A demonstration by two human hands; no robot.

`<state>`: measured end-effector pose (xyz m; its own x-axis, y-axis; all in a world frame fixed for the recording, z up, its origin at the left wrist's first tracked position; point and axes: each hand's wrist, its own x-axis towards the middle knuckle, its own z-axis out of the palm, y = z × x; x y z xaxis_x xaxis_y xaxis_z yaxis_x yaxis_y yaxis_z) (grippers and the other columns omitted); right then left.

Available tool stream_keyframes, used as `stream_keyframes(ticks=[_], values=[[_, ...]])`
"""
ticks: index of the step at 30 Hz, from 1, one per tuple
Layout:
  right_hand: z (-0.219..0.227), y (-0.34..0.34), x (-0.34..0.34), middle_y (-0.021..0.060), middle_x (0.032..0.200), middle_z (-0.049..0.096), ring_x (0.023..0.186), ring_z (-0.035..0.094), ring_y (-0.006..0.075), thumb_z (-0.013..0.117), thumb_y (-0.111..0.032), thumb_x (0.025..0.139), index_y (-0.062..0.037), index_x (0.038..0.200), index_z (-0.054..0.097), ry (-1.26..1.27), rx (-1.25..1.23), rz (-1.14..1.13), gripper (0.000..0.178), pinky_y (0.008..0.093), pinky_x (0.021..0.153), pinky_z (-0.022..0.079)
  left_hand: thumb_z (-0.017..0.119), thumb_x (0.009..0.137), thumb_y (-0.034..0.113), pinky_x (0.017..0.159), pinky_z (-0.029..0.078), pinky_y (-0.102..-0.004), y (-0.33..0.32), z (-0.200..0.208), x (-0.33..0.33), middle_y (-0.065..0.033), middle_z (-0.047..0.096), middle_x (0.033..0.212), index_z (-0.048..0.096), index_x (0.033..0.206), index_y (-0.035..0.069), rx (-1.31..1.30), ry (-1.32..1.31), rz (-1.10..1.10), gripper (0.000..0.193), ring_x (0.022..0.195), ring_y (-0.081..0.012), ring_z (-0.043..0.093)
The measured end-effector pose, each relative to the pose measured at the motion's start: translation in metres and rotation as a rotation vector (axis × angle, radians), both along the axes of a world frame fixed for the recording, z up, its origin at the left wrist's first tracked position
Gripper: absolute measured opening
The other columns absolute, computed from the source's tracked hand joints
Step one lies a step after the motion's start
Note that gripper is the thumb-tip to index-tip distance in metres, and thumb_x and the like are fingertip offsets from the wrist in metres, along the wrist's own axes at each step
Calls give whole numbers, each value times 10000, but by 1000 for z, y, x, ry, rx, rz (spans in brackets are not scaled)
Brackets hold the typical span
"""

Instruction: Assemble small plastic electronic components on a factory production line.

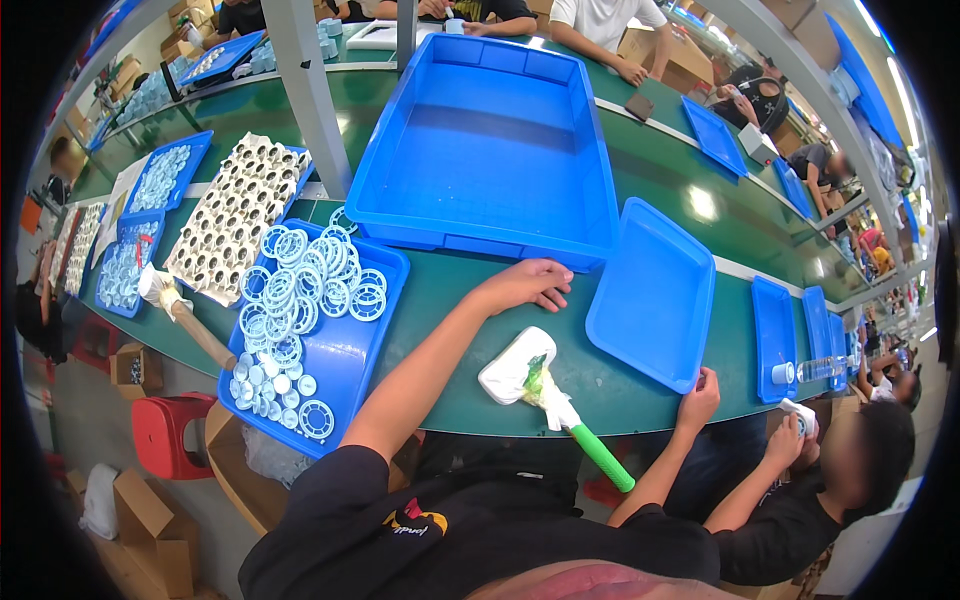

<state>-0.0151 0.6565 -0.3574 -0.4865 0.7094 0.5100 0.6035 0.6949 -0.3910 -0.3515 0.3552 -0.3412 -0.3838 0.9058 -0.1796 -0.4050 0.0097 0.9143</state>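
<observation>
My left hand (pixel 527 286) rests on the green table at the near edge of a large, deep blue bin (pixel 480 232), fingers loosely bent and apart, nothing in them. At the lower right corner of a shallow blue tray (pixel 655 290), my right hand (pixel 699 399) has its fingers closed on the rim; the tray holds nothing. Between my arms lies a mallet (pixel 601 457) with a green handle and a head wrapped in white, green-stained material. Left of my left forearm, another blue tray (pixel 350 370) carries light blue slotted rings (pixel 295 285) and small round caps (pixel 268 385).
A second wrapped mallet (pixel 200 330) with a wooden handle sits beside the ring tray. Farther left is a molded pulp tray (pixel 235 215) with dark holes. A metal post (pixel 305 95) rises behind. A co-worker (pixel 800 490) sits close on my right; others work across the table.
</observation>
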Motion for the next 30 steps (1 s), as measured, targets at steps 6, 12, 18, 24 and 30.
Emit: stream_keyframes(ticks=[6, 12, 18, 24, 30], values=[[-1, 1, 1, 137, 733, 604, 628, 571, 266, 648, -180, 954, 4, 1001, 681, -12, 6, -6, 193, 419, 609, 456, 637, 1024, 382, 881, 586, -356, 1, -1, 0, -147, 611, 1208, 564, 1294, -12, 1, 0, -3, 483, 1009, -232, 678], [-1, 0, 0, 133, 724, 600, 625, 568, 265, 647, -181, 956, -2, 998, 680, -5, 5, -3, 187, 420, 608, 455, 636, 1024, 381, 880, 586, -354, 0, -1, 0, -147, 612, 1210, 565, 1290, -9, 1, 1, -3, 477, 1007, -229, 677], [-2, 3, 1, 133, 717, 598, 622, 567, 267, 650, -180, 955, -3, 993, 684, 0, 7, -3, 184, 422, 607, 453, 639, 1023, 379, 876, 586, -351, 1, -1, 0, -147, 612, 1211, 566, 1285, -8, 0, 3, -5, 473, 1005, -226, 678], [1, -1, -1, 139, 732, 591, 627, 561, 285, 648, -174, 954, 1, 989, 685, 3, 2, 5, 182, 435, 612, 447, 644, 1019, 375, 870, 591, -351, 1, -1, -1, -153, 612, 1210, 563, 1285, -15, -5, 5, -3, 479, 999, -227, 680], [2, -2, -1, 146, 724, 591, 624, 559, 283, 651, -178, 952, 6, 988, 682, 18, 5, 6, 191, 431, 610, 446, 644, 1018, 376, 870, 593, -354, 2, 0, 0, -155, 611, 1210, 560, 1288, -22, -13, 8, 0, 488, 1001, -230, 680]])
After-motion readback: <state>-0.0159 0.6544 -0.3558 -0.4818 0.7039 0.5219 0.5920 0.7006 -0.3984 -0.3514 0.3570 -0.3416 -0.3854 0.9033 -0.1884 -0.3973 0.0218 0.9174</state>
